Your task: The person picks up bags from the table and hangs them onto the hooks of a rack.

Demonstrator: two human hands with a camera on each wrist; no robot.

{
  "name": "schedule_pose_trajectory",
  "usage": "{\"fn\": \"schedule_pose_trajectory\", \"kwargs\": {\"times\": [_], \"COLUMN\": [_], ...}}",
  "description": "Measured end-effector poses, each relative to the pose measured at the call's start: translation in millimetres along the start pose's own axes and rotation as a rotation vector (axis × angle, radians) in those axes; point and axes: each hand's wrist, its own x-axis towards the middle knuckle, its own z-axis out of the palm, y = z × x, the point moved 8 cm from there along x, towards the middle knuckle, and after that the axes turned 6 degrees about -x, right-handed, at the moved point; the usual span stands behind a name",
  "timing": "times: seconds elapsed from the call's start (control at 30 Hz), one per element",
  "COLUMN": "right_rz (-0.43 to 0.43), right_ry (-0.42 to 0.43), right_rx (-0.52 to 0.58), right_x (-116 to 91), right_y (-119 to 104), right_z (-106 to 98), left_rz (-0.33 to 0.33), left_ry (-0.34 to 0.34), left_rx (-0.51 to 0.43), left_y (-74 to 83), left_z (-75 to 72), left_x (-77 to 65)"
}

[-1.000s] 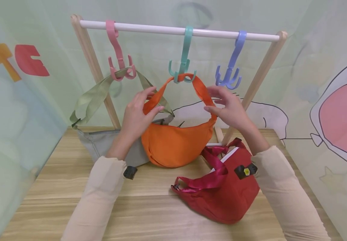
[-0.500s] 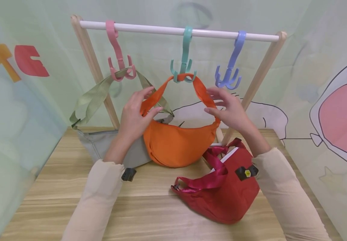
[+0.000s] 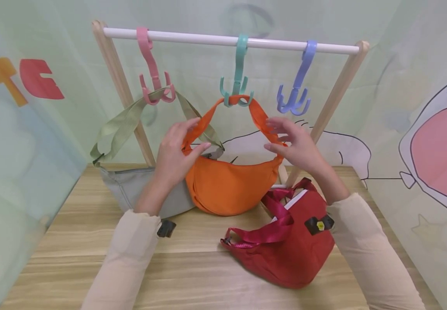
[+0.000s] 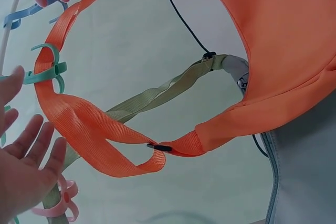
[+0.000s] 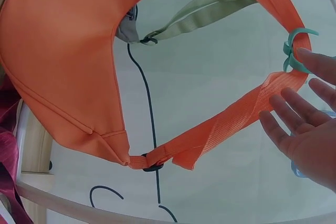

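An orange crescent-shaped bag [image 3: 233, 187] hangs by its strap [image 3: 260, 118] from the green hook [image 3: 237, 79]. My left hand [image 3: 175, 150] is at the strap's left side, fingers loosely spread and the thumb apart from them. In the left wrist view those fingers [image 4: 31, 145] lie close beside the webbing without wrapping it. Across from it, my right hand [image 3: 297, 142] is at the strap's right side, also spread. The right wrist view has its fingertips [image 5: 268, 119] right at the strap's edge, nothing pinched. The bag's lower edge is just over the table.
A grey bag [image 3: 130, 183] with a green strap hangs from the pink hook [image 3: 151, 64] at left. At right, a blue hook [image 3: 299, 79] shares the white rail [image 3: 196, 36]. A red bag [image 3: 297, 254] lies on the wooden table [image 3: 184, 275], below my right wrist.
The orange bag has shifted slightly right, then come to rest. Both hands have opened off the strap a little and sunk slightly. The grey and red bags stay put.
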Motion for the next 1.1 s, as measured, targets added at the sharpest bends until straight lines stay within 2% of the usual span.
{"fn": "schedule_pose_trajectory", "kwargs": {"times": [0.6, 1.1], "right_rz": [0.026, 0.061], "right_ry": [-0.031, -0.082], "right_rx": [0.006, 0.004], "right_x": [-10, -21], "right_y": [18, 32], "right_z": [10, 23], "left_rz": [-0.009, -0.046], "left_ry": [-0.055, -0.155], "left_rx": [-0.010, 0.022], "left_y": [-2.2, -12.6], "left_z": [12.9, 28.1], "left_x": [-12.5, -25.0]}}
